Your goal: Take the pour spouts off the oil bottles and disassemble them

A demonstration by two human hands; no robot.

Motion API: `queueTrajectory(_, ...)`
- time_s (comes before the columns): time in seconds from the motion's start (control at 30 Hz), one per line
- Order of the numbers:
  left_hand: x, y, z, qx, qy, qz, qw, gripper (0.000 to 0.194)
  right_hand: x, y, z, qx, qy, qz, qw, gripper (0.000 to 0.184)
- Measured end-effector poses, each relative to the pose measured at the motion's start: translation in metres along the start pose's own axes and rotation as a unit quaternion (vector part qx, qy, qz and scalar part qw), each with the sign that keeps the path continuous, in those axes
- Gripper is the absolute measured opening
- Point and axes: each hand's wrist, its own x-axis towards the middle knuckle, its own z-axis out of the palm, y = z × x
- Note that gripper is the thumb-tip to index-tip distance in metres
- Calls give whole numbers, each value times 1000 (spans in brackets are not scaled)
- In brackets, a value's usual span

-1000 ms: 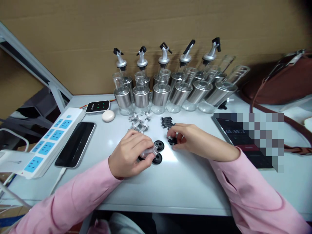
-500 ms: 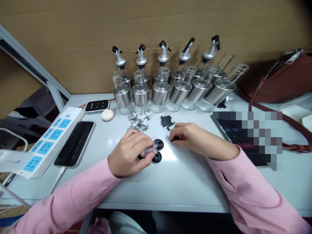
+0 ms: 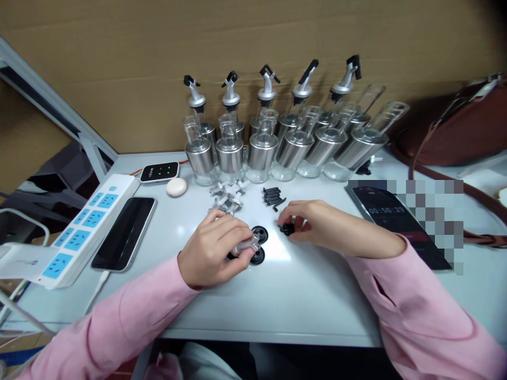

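A silver pourer spout (image 3: 246, 245) is held in the curled fingers and thumb of my left hand (image 3: 216, 248), low over the table. Round black stoppers (image 3: 260, 234) lie close beside that hand, one partly covered by its fingertips. My right hand (image 3: 311, 221) curls its thumb and fingers around small black plastic parts (image 3: 287, 229) at table level; their exact shape is partly hidden. Behind my left hand is a pile of silver spout pieces (image 3: 227, 196). Between the hands and farther back lies a group of black levers (image 3: 271, 196).
Glass bottles with steel sleeves (image 3: 263, 150) stand in rows at the back; several rear ones carry pourers. At left are a power strip (image 3: 85, 227), a phone (image 3: 124, 232), a small display device (image 3: 159, 172) and a white oval case (image 3: 176, 187). A timer phone (image 3: 390, 214) and brown bag (image 3: 459, 126) lie right.
My right hand's fingers have spread a little, so more of the black parts shows between them. The left hand keeps its hold on the spout. The view has shifted slightly.
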Motion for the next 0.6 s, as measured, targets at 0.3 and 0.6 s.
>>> queueTrajectory(0.3, 0, 1, 0, 3, -14, -4, 1000, 4, 0, 3, 2, 6, 8, -38, 999, 22)
queueTrajectory(0.6, 1, 1, 0, 5, -15, 0, 1000, 3, 1, 7, 8, 33, 3, -60, 998, 21)
